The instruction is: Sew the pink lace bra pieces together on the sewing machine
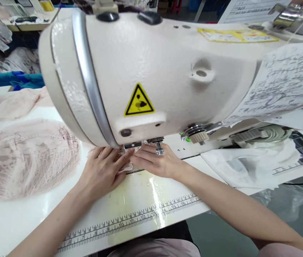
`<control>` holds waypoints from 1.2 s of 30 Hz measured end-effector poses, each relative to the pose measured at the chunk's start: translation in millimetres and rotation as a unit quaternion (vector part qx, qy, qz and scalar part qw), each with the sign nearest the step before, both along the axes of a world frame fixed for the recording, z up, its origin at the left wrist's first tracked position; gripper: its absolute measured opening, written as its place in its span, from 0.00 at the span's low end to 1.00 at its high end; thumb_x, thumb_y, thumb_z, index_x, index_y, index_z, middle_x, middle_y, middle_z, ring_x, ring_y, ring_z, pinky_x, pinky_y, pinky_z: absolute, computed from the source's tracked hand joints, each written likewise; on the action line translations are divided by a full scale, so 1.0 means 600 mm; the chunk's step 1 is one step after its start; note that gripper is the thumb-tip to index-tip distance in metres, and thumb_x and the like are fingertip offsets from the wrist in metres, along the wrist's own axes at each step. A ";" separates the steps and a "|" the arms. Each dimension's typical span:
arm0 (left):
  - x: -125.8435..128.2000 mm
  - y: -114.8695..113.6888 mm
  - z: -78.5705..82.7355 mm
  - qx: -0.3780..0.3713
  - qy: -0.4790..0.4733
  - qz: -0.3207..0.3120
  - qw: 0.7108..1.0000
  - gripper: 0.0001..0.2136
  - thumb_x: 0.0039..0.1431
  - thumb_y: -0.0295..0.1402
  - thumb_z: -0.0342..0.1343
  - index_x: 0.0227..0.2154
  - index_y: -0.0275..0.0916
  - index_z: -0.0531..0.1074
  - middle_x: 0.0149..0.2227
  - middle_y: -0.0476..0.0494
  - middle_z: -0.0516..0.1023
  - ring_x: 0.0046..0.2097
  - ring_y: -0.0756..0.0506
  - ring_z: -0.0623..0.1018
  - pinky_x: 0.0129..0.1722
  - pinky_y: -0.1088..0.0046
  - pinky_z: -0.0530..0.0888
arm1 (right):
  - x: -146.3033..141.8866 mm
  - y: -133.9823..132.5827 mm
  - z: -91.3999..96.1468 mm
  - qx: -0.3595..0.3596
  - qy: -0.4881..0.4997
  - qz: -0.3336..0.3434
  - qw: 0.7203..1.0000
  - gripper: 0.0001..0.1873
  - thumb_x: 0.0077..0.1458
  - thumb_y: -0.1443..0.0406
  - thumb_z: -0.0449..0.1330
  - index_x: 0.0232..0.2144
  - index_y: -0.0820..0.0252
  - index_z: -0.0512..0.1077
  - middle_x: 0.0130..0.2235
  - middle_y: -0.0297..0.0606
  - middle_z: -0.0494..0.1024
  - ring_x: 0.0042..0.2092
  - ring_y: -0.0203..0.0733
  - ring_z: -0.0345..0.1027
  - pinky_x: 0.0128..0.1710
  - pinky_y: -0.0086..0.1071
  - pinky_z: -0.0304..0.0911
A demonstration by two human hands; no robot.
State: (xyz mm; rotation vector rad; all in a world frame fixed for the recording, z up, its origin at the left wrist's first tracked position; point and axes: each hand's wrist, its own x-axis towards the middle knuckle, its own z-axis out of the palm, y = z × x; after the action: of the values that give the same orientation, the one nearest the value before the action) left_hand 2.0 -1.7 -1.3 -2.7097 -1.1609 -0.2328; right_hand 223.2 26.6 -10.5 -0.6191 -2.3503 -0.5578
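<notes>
A pale pink piece of sheer fabric lies at the needle area of a white sewing machine, mostly covered by my hands and the machine head. My left hand rests flat on it, fingers stretched forward and apart, the index finger pointing in beside the presser area. From the other side my right hand reaches in below the machine arm. Its fingers are bent and close together, gripping the fabric's edge near my left fingertip. The needle and presser foot are largely hidden.
More sheer pink fabric is spread on the table to the left. A printed ruler runs along the front edge. To the right lie white cloth and a coil of pale green tape. Handwritten paper hangs on the machine.
</notes>
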 end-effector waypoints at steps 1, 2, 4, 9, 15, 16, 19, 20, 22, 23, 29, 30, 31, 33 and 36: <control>0.000 0.000 0.000 0.002 -0.001 -0.002 1.000 0.23 0.61 0.36 0.49 0.59 0.40 0.65 0.44 0.37 0.79 0.43 0.37 0.75 0.46 0.54 0.69 | 0.000 0.000 0.000 -0.002 0.001 -0.004 1.000 0.08 0.56 0.74 0.58 0.33 0.57 0.73 0.31 0.22 0.78 0.27 0.28 0.62 0.22 0.30 0.51; 0.000 0.000 0.000 0.006 -0.002 -0.005 1.000 0.23 0.61 0.36 0.49 0.59 0.39 0.66 0.43 0.36 0.79 0.43 0.37 0.75 0.46 0.53 0.70 | 0.001 -0.001 0.000 -0.007 0.003 -0.005 1.000 0.08 0.57 0.74 0.58 0.33 0.57 0.73 0.32 0.23 0.79 0.27 0.28 0.62 0.22 0.30 0.51; -0.001 -0.001 0.000 0.014 -0.007 -0.011 1.000 0.21 0.61 0.36 0.49 0.57 0.39 0.68 0.44 0.36 0.79 0.43 0.36 0.76 0.46 0.52 0.70 | 0.002 -0.001 0.000 -0.016 0.001 0.003 1.000 0.08 0.58 0.73 0.58 0.35 0.57 0.73 0.34 0.24 0.79 0.29 0.28 0.64 0.24 0.30 0.53; -0.008 -0.003 0.003 0.052 -0.067 -0.079 0.993 0.15 0.62 0.28 0.51 0.51 0.38 0.71 0.52 0.42 0.78 0.52 0.40 0.76 0.53 0.57 0.70 | 0.002 0.000 -0.004 -0.029 -0.003 0.037 0.999 0.08 0.59 0.74 0.57 0.36 0.57 0.73 0.33 0.26 0.79 0.32 0.28 0.68 0.26 0.27 0.58; -0.017 0.003 0.006 0.073 -0.101 -0.089 0.988 0.12 0.62 0.25 0.51 0.48 0.38 0.71 0.49 0.44 0.80 0.49 0.44 0.79 0.53 0.61 0.72 | -0.012 -0.003 -0.016 -0.070 -0.006 0.093 0.993 0.07 0.60 0.73 0.57 0.33 0.59 0.74 0.33 0.27 0.80 0.35 0.30 0.71 0.39 0.28 0.68; -0.018 0.005 0.007 0.075 -0.100 -0.089 0.988 0.12 0.62 0.25 0.52 0.47 0.37 0.71 0.48 0.43 0.80 0.48 0.44 0.80 0.52 0.62 0.73 | -0.015 -0.003 -0.018 -0.074 -0.005 0.094 0.993 0.07 0.60 0.73 0.57 0.34 0.59 0.74 0.33 0.27 0.80 0.36 0.31 0.72 0.40 0.29 0.68; -0.017 0.007 0.009 0.077 -0.093 -0.090 0.989 0.09 0.62 0.26 0.52 0.45 0.35 0.72 0.47 0.41 0.81 0.47 0.44 0.80 0.51 0.62 0.73 | -0.020 -0.004 -0.021 -0.084 -0.002 0.088 0.993 0.07 0.60 0.73 0.56 0.33 0.60 0.73 0.33 0.28 0.80 0.38 0.31 0.72 0.41 0.29 0.69; -0.017 0.007 0.010 0.073 -0.092 -0.088 0.989 0.09 0.63 0.26 0.52 0.45 0.35 0.72 0.47 0.41 0.81 0.46 0.44 0.80 0.51 0.62 0.74 | -0.021 -0.004 -0.022 -0.085 -0.001 0.086 0.993 0.07 0.60 0.73 0.56 0.33 0.60 0.73 0.32 0.28 0.80 0.38 0.31 0.73 0.41 0.29 0.69; -0.015 0.007 0.010 0.066 -0.095 -0.082 0.990 0.09 0.63 0.26 0.51 0.44 0.36 0.72 0.46 0.41 0.81 0.46 0.44 0.81 0.50 0.63 0.74 | -0.021 -0.002 -0.023 -0.083 0.001 0.084 0.993 0.08 0.60 0.74 0.56 0.33 0.60 0.73 0.32 0.28 0.80 0.37 0.31 0.72 0.41 0.28 0.68; -0.015 0.007 0.009 0.063 -0.098 -0.078 0.990 0.09 0.63 0.26 0.51 0.44 0.37 0.72 0.47 0.41 0.81 0.45 0.44 0.81 0.50 0.63 0.74 | -0.021 -0.002 -0.023 -0.083 0.000 0.083 0.993 0.08 0.60 0.74 0.56 0.33 0.60 0.73 0.32 0.28 0.80 0.36 0.31 0.72 0.40 0.28 0.68; -0.015 0.007 0.004 0.053 -0.102 -0.063 0.991 0.10 0.63 0.26 0.50 0.44 0.36 0.72 0.47 0.40 0.80 0.46 0.43 0.80 0.51 0.62 0.74 | -0.016 0.000 -0.020 -0.094 -0.024 0.062 0.993 0.10 0.61 0.75 0.53 0.36 0.60 0.73 0.36 0.29 0.80 0.38 0.31 0.72 0.39 0.28 0.67; -0.015 0.007 0.004 0.054 -0.101 -0.060 0.992 0.10 0.63 0.26 0.49 0.45 0.36 0.72 0.46 0.40 0.81 0.46 0.43 0.81 0.51 0.62 0.74 | -0.015 0.000 -0.020 -0.099 -0.026 0.056 0.993 0.11 0.61 0.75 0.53 0.36 0.59 0.73 0.37 0.29 0.80 0.39 0.31 0.72 0.39 0.28 0.67; -0.015 0.007 0.004 0.056 -0.100 -0.057 0.992 0.11 0.63 0.25 0.49 0.45 0.36 0.72 0.46 0.40 0.81 0.45 0.43 0.81 0.51 0.62 0.74 | -0.015 0.000 -0.019 -0.104 -0.027 0.052 0.993 0.11 0.61 0.75 0.52 0.37 0.59 0.73 0.37 0.30 0.80 0.40 0.31 0.72 0.40 0.28 0.67; -0.014 0.007 0.003 0.059 -0.091 -0.053 0.993 0.11 0.63 0.25 0.48 0.45 0.35 0.72 0.46 0.39 0.81 0.44 0.43 0.81 0.51 0.61 0.75 | -0.015 0.000 -0.019 -0.116 -0.025 0.045 0.992 0.12 0.60 0.76 0.52 0.37 0.59 0.73 0.38 0.30 0.80 0.41 0.31 0.72 0.40 0.28 0.66; -0.012 0.007 0.003 0.070 -0.067 -0.049 0.994 0.10 0.64 0.24 0.47 0.44 0.33 0.72 0.45 0.38 0.81 0.44 0.43 0.81 0.49 0.60 0.75 | -0.015 0.001 -0.021 -0.122 -0.015 0.034 0.992 0.13 0.59 0.77 0.53 0.37 0.58 0.73 0.38 0.29 0.80 0.42 0.31 0.72 0.39 0.27 0.65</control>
State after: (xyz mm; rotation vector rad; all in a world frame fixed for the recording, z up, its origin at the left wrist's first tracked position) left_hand -5.3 2.6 0.7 -2.6641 -1.0022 -0.4972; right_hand 214.3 27.1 -22.9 -0.6385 -2.4791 -0.2523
